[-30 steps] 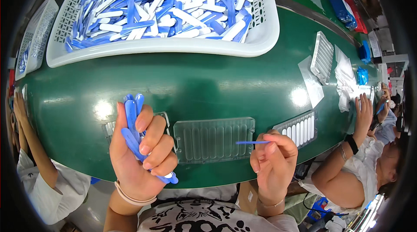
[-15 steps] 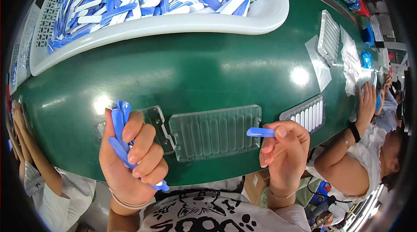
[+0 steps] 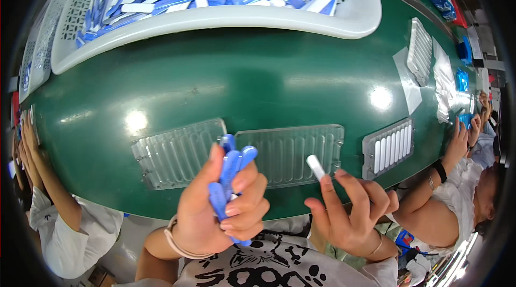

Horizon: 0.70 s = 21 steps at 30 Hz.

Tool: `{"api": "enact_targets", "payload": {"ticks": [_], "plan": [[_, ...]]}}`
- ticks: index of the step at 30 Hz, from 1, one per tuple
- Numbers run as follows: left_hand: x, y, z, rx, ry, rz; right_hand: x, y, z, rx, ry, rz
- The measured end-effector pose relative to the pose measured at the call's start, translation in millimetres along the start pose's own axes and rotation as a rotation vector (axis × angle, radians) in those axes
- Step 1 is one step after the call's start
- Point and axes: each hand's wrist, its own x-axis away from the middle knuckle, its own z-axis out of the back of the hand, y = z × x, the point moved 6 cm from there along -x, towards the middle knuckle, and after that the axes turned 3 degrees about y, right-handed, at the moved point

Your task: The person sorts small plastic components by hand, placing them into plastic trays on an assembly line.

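Note:
My left hand (image 3: 228,203) is closed round a bunch of small flat blue strips (image 3: 231,166) with rounded ends, which stick out above and below the fingers. My right hand (image 3: 352,209) has its fingers spread, thumb apart. Its index fingertip touches the lower end of one strip with a white face (image 3: 315,167). That strip lies slanted over the right part of a clear slotted tray (image 3: 290,133); whether it sits in a slot I cannot tell. To the left is a second clear slotted tray (image 3: 177,150), partly behind my left hand.
A white basket (image 3: 215,24) heaped with blue and white strips stands at the back. At right lie a tray filled with white strips (image 3: 388,150) and another slotted tray (image 3: 420,53) by crumpled white paper (image 3: 444,80). Other people's arms (image 3: 51,190) reach in at both sides.
My left hand has moved right with its bunch, uncovering the left tray. My right hand has gone from pinching a strip blue side up to touching a white-faced one with spread fingers.

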Motion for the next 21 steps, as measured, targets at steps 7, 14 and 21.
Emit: {"api": "enact_targets", "payload": {"ticks": [7, 14, 21], "plan": [[1, -6, 7, -0.201, 0.071, 0.012, -15, -7, 2, 0.205, -0.094, 0.029], [6, -16, 6, -0.297, 0.100, 0.069, -43, -13, -1, 0.207, -0.204, 0.091], [5, -16, 10, -0.314, 0.100, 0.083, -33, -12, 4, 0.129, -0.251, 0.084]]}}
